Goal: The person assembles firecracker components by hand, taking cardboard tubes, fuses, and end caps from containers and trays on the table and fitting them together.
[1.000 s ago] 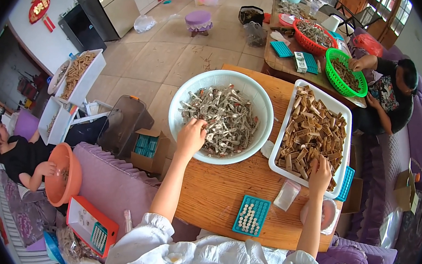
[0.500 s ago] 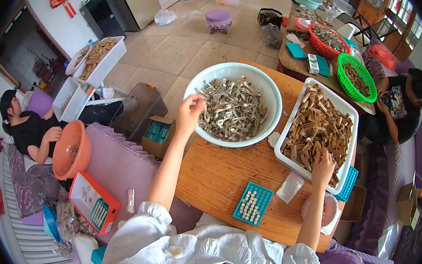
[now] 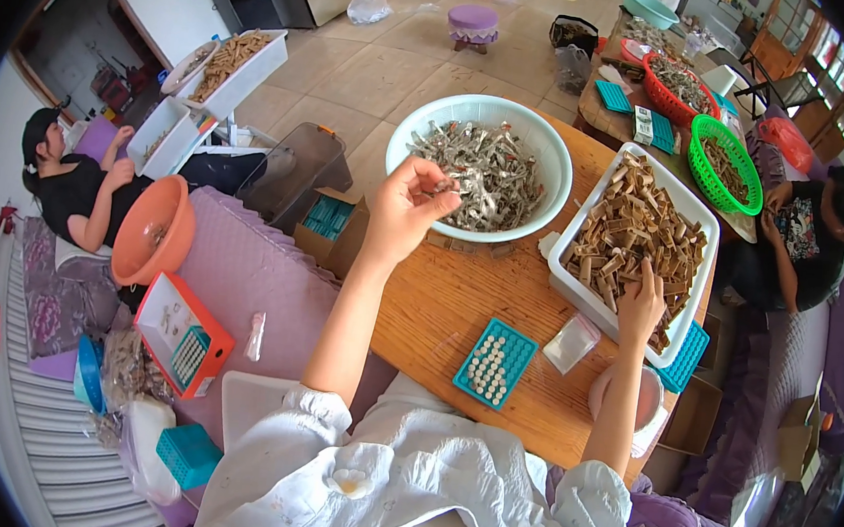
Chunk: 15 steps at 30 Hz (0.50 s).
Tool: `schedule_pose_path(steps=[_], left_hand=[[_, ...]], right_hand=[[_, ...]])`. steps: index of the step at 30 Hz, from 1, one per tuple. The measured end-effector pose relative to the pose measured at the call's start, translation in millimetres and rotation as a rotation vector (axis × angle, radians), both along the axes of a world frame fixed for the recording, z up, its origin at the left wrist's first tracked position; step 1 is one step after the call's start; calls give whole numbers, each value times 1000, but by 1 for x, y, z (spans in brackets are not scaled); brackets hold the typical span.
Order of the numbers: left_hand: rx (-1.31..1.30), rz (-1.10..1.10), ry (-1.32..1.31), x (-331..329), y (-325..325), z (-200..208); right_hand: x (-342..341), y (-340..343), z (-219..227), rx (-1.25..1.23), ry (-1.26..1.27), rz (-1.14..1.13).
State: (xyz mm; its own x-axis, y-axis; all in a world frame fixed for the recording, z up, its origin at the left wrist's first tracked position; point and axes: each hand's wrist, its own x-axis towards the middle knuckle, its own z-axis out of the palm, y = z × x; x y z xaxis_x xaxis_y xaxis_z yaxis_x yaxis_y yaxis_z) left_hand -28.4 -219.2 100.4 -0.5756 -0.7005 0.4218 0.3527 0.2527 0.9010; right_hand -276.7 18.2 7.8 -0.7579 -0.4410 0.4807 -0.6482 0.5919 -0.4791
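Note:
My left hand is raised over the near rim of a pale blue basin. Its thumb and fingers pinch together around something too small to name. A heap of crumpled silvery foil-like strips fills the basin. Over on the right, my right hand reaches into a white tray piled with short brown wooden-looking pieces. Its index finger stretches out onto the pieces, and no held piece shows.
On the wooden table lie a teal rack with white round pieces, a clear plastic bag and a pinkish tub. One person sits at left by an orange basin; another sits at right near a green basket.
My left hand has drawn back from the basin's left side to its near rim, fingers pinched. My right hand stays at the tray, its index finger now straighter. The view has shifted slightly.

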Motion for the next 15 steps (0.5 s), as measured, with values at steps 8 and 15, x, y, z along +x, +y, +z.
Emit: schedule_pose_path(steps=[8,15], left_hand=[[-176,244,-195,36,61,-9],[-153,144,-243,53,102,-12]], right_hand=[[-10,7,-8,-83,91,151],[52,-3,49,-279,-185,576]])
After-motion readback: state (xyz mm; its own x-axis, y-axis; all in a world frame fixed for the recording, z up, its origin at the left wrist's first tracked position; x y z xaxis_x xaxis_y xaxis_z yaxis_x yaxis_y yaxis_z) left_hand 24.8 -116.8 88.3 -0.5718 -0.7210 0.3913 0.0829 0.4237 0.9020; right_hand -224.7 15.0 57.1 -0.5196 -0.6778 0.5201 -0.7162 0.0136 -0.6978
